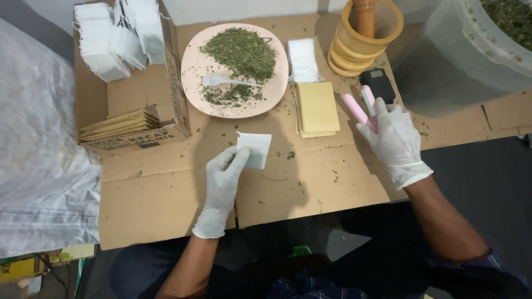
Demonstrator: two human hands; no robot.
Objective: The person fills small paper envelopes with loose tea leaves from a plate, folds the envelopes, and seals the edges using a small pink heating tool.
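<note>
My left hand point(223, 180), in a white glove, pinches a small white paper sachet point(255, 148) by its lower left corner, just above the flattened cardboard sheet point(166, 194). My right hand point(394, 139), also gloved, rests on a pink and white handheld sealer point(359, 106) lying on the cardboard to the right. Between the hands and further back sits a pink plate point(194, 66) heaped with dried green herb point(243, 51), a white plastic spoon point(221, 81) lying on it.
A stack of tan envelopes point(317, 108) and a pile of white sachets point(303, 60) lie right of the plate. A cardboard box point(133, 105) of filled sachets stands at back left. A yellow mortar with pestle point(366, 33), a small black scale point(378, 83), a herb tub point(487, 39).
</note>
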